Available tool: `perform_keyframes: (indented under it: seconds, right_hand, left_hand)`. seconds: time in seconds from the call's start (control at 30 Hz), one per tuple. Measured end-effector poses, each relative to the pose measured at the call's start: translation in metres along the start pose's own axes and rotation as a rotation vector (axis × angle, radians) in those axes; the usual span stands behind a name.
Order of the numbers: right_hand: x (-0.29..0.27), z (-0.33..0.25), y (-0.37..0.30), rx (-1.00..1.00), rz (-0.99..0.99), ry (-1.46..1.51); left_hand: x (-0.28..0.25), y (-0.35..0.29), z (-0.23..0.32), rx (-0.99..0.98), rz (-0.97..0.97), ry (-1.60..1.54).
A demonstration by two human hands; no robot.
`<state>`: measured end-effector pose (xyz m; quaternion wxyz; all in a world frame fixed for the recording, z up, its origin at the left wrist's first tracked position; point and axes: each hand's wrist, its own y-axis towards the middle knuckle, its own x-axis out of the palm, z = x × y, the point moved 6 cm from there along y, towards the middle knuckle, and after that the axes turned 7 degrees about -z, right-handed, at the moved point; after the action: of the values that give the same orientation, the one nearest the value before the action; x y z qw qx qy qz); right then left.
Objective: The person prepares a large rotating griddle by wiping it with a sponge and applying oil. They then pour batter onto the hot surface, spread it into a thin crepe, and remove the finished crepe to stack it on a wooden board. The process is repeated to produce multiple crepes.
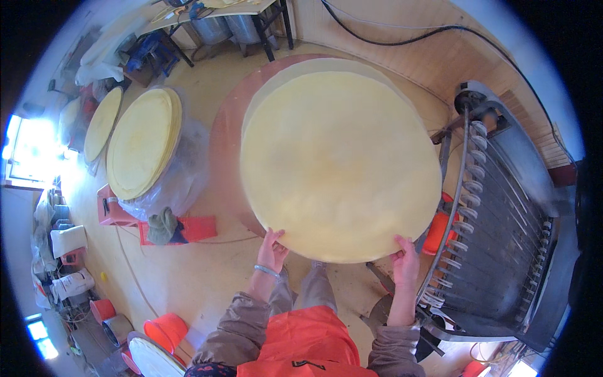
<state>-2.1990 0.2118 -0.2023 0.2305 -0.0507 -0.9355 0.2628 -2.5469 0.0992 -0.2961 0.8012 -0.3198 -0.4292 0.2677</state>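
A large, thin, round pale-yellow sheet (342,169) that looks like a flatbread fills the middle of the view. My left hand (271,251) pinches its near edge on the left, a bracelet round that wrist. On the right, my right hand (405,259) grips the same near edge between thumb and fingers. Behind the sheet, a paler round layer (257,85) shows along the far rim. Farther under is a reddish-brown round board (223,138), mostly hidden. Whether the sheet touches what lies below it, I cannot tell.
Close on the right stands a dark metal machine (502,232) with a row of rollers. Stacked round sheets (141,141) rest on plastic at the left, with another round sheet (102,124) beyond. A red crate (200,229) and red bucket (166,331) are on the floor.
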Motion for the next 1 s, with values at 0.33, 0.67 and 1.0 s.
perform_keyframes:
  seconds: [0.33,0.67,1.0]
  right_hand:
    - [-0.039,0.032,0.015,0.045,0.126,0.021]
    - [-0.079,0.078,0.049,0.18,0.16,-0.007]
    - [-0.066,0.084,0.039,0.318,0.217,0.053]
  left_hand:
    - [0.012,-0.019,0.006,0.189,-0.073,0.034]
    - [0.014,0.027,0.005,0.204,-0.046,0.317]
    - [0.015,0.0,0.042,0.033,0.192,0.53]
